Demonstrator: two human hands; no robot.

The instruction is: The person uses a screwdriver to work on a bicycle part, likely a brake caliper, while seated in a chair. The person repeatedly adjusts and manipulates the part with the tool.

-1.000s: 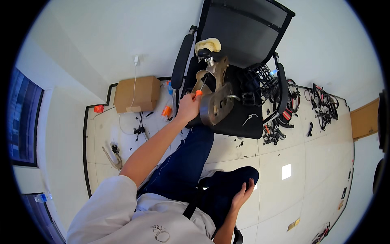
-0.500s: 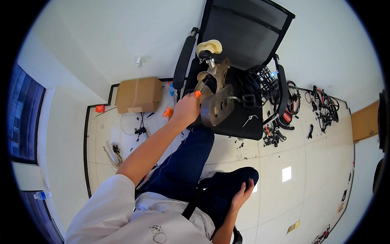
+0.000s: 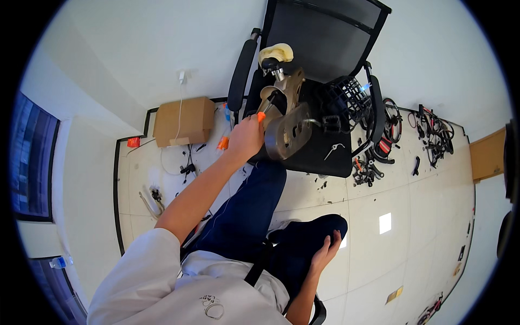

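Observation:
My left hand point(image 3: 246, 136) is closed round the orange handle of a screwdriver point(image 3: 261, 117). Its shaft points up into a bronze-brown bicycle frame part point(image 3: 293, 89), though the tip cannot be made out. Below that part sits a smoky, see-through chain guard point(image 3: 281, 142), and a black pedal point(image 3: 331, 124) sticks out on its right. A cream rounded piece point(image 3: 277, 52) tops the black and silver post end. All this lies on the seat of a black office chair point(image 3: 317, 162). My right hand point(image 3: 326, 251) rests on my right knee, fingers loosely extended, holding nothing.
A black lattice basket point(image 3: 346, 97) and a small silver lever point(image 3: 334, 150) share the seat. At left stands a cardboard box point(image 3: 184, 121). Loose bicycle parts point(image 3: 367, 170) lie on the floor to the right, with a bundle of red and black parts point(image 3: 433, 132) by the wall.
The view has tilted slightly, so the chair and the parts on it appear a little higher. My left hand keeps its hold on the screwdriver. My right hand stays on the knee.

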